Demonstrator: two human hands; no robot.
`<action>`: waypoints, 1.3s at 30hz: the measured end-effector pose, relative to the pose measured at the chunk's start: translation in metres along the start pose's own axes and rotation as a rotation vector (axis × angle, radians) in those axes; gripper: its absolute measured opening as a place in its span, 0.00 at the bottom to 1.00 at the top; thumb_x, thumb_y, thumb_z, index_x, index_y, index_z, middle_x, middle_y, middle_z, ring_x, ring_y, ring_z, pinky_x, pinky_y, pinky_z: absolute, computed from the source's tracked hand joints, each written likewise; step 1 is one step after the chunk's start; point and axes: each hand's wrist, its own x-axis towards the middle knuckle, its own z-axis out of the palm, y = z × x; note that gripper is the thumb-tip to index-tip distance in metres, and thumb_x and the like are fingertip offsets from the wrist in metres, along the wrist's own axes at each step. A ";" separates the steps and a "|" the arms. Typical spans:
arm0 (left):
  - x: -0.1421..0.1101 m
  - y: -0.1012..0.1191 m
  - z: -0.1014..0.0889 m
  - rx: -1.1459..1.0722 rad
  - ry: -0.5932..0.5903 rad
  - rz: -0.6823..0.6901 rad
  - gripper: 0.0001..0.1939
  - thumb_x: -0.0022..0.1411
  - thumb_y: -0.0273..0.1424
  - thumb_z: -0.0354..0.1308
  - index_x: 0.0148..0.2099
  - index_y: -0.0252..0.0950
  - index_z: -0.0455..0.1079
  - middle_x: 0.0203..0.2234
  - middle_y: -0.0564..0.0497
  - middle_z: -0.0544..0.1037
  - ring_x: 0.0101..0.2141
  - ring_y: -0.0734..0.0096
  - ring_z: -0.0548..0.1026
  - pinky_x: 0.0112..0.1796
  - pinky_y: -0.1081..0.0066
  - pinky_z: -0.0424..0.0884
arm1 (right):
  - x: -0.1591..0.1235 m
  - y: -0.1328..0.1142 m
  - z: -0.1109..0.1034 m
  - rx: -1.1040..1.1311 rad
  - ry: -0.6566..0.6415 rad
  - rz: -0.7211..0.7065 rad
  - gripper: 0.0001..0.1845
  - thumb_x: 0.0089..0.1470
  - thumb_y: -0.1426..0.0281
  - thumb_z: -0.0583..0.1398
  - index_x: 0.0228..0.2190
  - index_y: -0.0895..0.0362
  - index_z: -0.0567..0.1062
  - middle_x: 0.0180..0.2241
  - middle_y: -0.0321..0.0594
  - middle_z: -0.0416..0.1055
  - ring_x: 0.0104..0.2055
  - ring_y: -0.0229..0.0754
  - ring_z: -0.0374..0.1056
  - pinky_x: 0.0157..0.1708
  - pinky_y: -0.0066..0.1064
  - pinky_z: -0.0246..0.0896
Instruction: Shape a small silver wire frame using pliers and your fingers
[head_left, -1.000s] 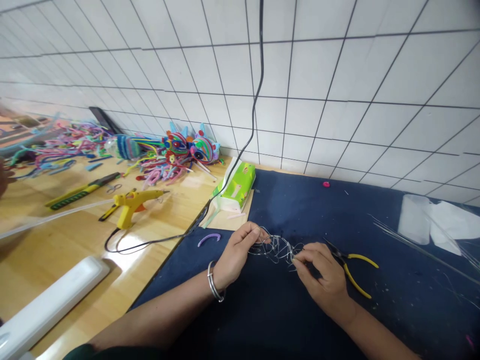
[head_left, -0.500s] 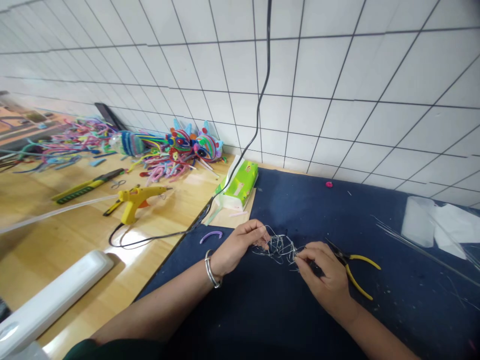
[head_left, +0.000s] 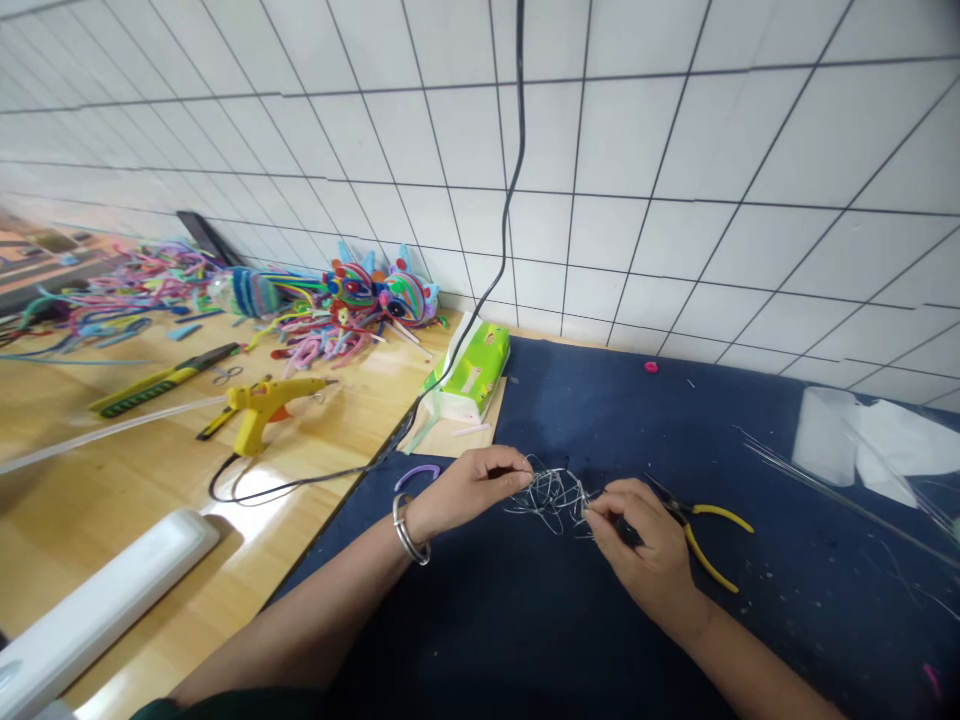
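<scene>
A loose tangle of thin silvery wire (head_left: 553, 493) is held between my two hands, just over the dark blue mat (head_left: 570, 620). My left hand (head_left: 472, 488), with a silver bangle at its wrist, pinches the tangle's left end between thumb and index finger. At the other end my right hand (head_left: 645, 540) grips the wire with closed fingertips. Its other fingers are curled and partly hidden. Just beyond the right hand lie pliers (head_left: 709, 530) with yellow handles, their handles spread and their jaws partly behind the hand.
On the wooden table (head_left: 172, 440) to the left rest a yellow glue gun (head_left: 262, 410), a utility knife (head_left: 165, 380) and colourful pipe cleaners (head_left: 135, 290). A green tissue pack (head_left: 476, 370) sits near the tiled wall. Straight wires (head_left: 832, 480) lie at right. A black cord (head_left: 514, 190) hangs down.
My left hand has changed its hold, its fingers now straighter and pinching the wire from further left. My right hand keeps its grip. The camera view shifted slightly and came back.
</scene>
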 end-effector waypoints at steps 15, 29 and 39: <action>-0.004 0.002 -0.003 0.144 -0.095 -0.016 0.11 0.61 0.33 0.49 0.41 0.34 0.69 0.26 0.53 0.70 0.25 0.78 0.68 0.26 0.77 0.65 | 0.000 0.001 0.001 0.025 0.015 -0.007 0.03 0.51 0.74 0.57 0.27 0.56 0.71 0.28 0.38 0.65 0.32 0.38 0.63 0.34 0.34 0.61; -0.007 0.003 -0.007 0.345 -0.104 0.145 0.11 0.59 0.26 0.50 0.43 0.36 0.70 0.34 0.50 0.76 0.31 0.75 0.72 0.34 0.73 0.69 | -0.001 0.001 0.002 0.039 0.006 -0.013 0.04 0.50 0.75 0.57 0.28 0.56 0.71 0.29 0.38 0.65 0.32 0.38 0.62 0.34 0.34 0.60; -0.009 0.008 -0.009 0.603 -0.123 0.306 0.20 0.56 0.15 0.44 0.42 0.38 0.72 0.33 0.49 0.70 0.34 0.74 0.70 0.35 0.72 0.67 | -0.002 0.001 0.002 0.035 0.004 -0.006 0.04 0.51 0.75 0.57 0.28 0.55 0.71 0.29 0.38 0.65 0.32 0.38 0.62 0.33 0.34 0.61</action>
